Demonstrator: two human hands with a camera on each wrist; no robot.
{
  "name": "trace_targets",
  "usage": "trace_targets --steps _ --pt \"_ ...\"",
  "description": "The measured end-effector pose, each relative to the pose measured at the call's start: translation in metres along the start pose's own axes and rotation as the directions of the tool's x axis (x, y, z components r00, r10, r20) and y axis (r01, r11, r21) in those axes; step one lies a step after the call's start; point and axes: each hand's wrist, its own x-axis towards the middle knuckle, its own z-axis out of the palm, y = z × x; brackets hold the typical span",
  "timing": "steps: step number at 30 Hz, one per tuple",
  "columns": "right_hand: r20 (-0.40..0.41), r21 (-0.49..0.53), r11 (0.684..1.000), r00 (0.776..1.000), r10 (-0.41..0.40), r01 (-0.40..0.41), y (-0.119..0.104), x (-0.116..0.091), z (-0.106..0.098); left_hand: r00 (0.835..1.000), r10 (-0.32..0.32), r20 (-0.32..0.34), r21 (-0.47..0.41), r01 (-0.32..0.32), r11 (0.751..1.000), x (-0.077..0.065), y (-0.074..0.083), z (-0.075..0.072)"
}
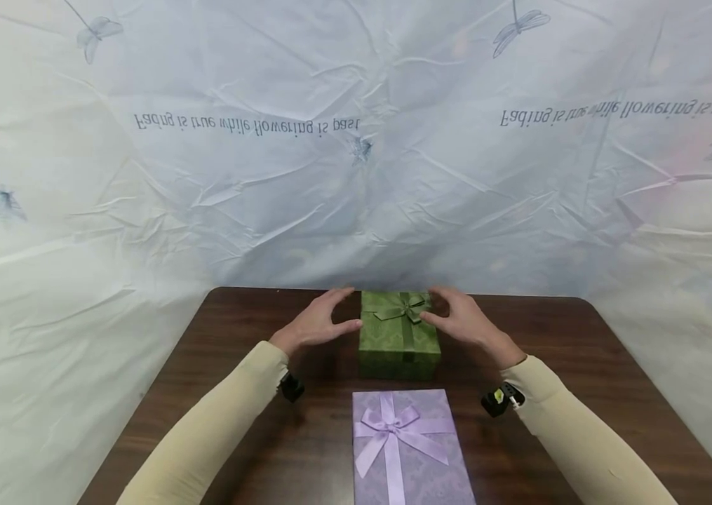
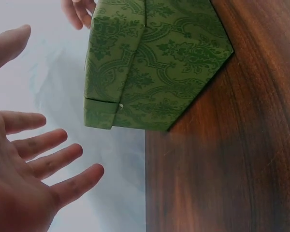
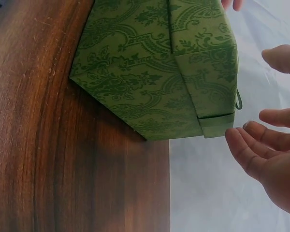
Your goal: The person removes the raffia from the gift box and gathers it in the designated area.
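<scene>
A green patterned gift box (image 1: 387, 338) with a lid and a green ribbon bow (image 1: 403, 308) stands on the far part of the table. To its left is my left hand (image 1: 318, 321), its fingers spread and extended; the left wrist view shows a gap between this hand (image 2: 34, 164) and the box (image 2: 159, 67). On the opposite side my right hand (image 1: 461, 317) is held with fingers relaxed, fingertips right at the lid's edge in the right wrist view. Neither hand grips the box there.
A lilac gift box (image 1: 419, 463) with a satin bow lies nearer on the brown wooden table (image 1: 236, 421). White printed sheeting (image 1: 305, 182) hangs behind the table's far edge and at both sides. Each wrist wears a small black camera.
</scene>
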Motion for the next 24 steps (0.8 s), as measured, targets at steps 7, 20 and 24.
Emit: trace_targets --steps 7,20,24 --pt "0.002 0.038 0.998 0.999 0.043 -0.043 -0.001 -0.002 0.000 0.999 0.004 -0.032 -0.137 -0.009 0.991 0.002 -0.003 0.007" --pt "0.017 0.111 0.987 0.993 0.114 -0.115 0.008 -0.001 0.004 0.994 -0.094 -0.056 -0.266 0.076 0.961 0.005 -0.007 0.015" --pt "0.033 0.159 0.976 0.988 0.148 -0.151 0.010 0.001 0.006 0.992 -0.121 -0.044 -0.345 0.099 0.934 0.006 -0.007 0.017"
